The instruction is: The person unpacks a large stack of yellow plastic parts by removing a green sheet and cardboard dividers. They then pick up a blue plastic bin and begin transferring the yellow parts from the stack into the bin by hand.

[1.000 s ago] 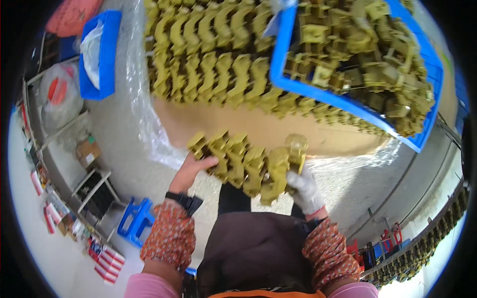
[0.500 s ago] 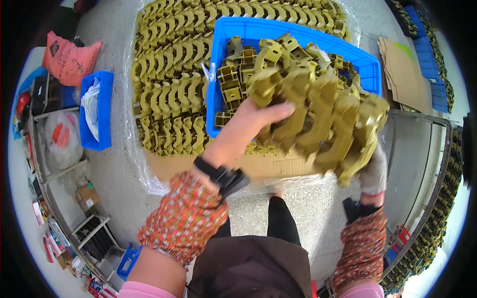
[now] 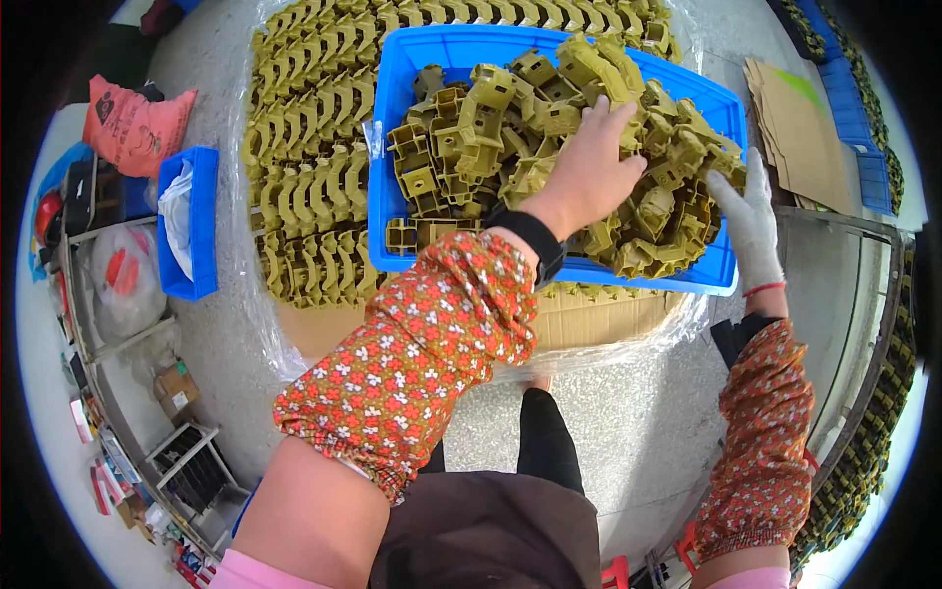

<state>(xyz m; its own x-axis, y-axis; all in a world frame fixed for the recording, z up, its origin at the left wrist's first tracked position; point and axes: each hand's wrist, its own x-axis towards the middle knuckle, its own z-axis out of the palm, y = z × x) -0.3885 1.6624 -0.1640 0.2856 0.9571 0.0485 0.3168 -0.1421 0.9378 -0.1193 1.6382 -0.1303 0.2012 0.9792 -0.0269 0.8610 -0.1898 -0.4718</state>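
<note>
While both hands press the heap:
Left hand (image 3: 589, 162): spread flat on olive parts (image 3: 510, 128).
Right hand (image 3: 748, 218): gloved, now releasing parts at 3 o'clock.
Bin (image 3: 392, 196): fuller; carried stack delivered.

Red floral oversleeves on both arms, a black wristband, a grey glove on the right hand (image 3: 748, 221).

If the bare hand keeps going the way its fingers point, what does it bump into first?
The left hand already rests on the heap of olive-yellow plastic parts in the blue crate. Its fingers point toward the crate's far side, so it would probably meet more of those parts first, then the far wall.
</note>
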